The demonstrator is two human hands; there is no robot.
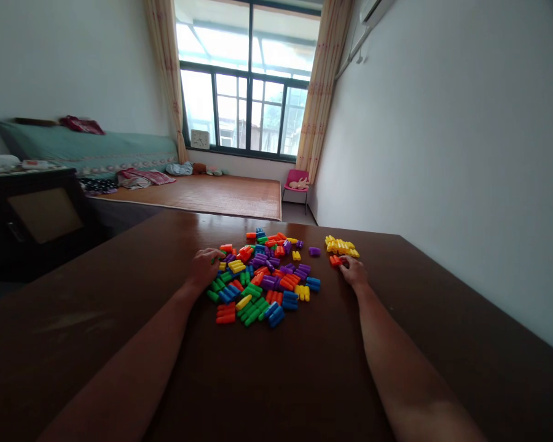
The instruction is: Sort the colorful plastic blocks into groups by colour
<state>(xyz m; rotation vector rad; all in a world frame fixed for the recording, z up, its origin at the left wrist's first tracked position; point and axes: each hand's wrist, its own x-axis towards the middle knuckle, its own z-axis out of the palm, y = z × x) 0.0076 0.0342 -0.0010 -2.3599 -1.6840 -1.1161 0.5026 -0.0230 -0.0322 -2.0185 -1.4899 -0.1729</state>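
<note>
A pile of plastic pieces in red, green, blue, yellow and purple lies on the brown table, with a green piece [252,310] near its front. My left hand [206,265] rests at the pile's left edge, its fingers partly hidden and too small to read. On the right, my right hand [352,270] has its fingertips closed on a red piece [335,261]. Just beyond that hand sits a group of yellow pieces [341,247]. A lone purple piece [314,252] lies between the pile and the yellow group.
The brown table [304,368] reaches toward a low bed [212,193] under the window. A dark cabinet [32,215] stands at the left, and a pink chair [297,180] is beyond the table's far edge. A white wall runs along the right.
</note>
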